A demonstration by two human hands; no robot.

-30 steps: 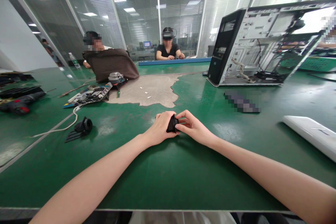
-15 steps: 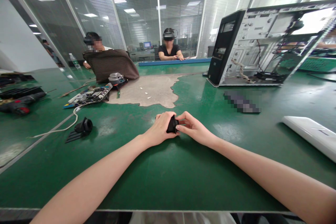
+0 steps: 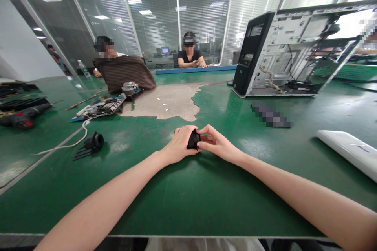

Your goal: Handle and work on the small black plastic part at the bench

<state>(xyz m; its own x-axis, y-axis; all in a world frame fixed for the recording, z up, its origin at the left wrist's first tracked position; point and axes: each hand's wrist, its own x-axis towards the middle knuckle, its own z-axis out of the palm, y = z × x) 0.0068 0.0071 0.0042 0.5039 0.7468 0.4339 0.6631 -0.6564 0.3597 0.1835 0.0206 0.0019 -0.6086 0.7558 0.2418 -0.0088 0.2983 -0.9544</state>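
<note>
A small black plastic part (image 3: 193, 140) is between my two hands over the green table, just in front of the bare patch. My left hand (image 3: 179, 143) is closed around it from the left, thumb low and fingers over the far side. From the right, the thumb and fingertips of my right hand (image 3: 217, 143) grip its right end. Much of the part is hidden by my fingers, so its exact kind cannot be made out. To the left, another black plastic piece (image 3: 93, 141), with a round end and flat prongs, lies on the table.
An open computer case (image 3: 256, 55) stands at back right. A white box-like object (image 3: 350, 151) lies at right. Leftward are a circuit board (image 3: 101, 108), a white cable (image 3: 79, 138) and a power drill (image 3: 28, 115). A co-worker (image 3: 190, 53) sits across the table.
My right thumb has shifted slightly against the black part's right end. Both arms and the part stay in place. The co-worker opposite has moved a hand a little.
</note>
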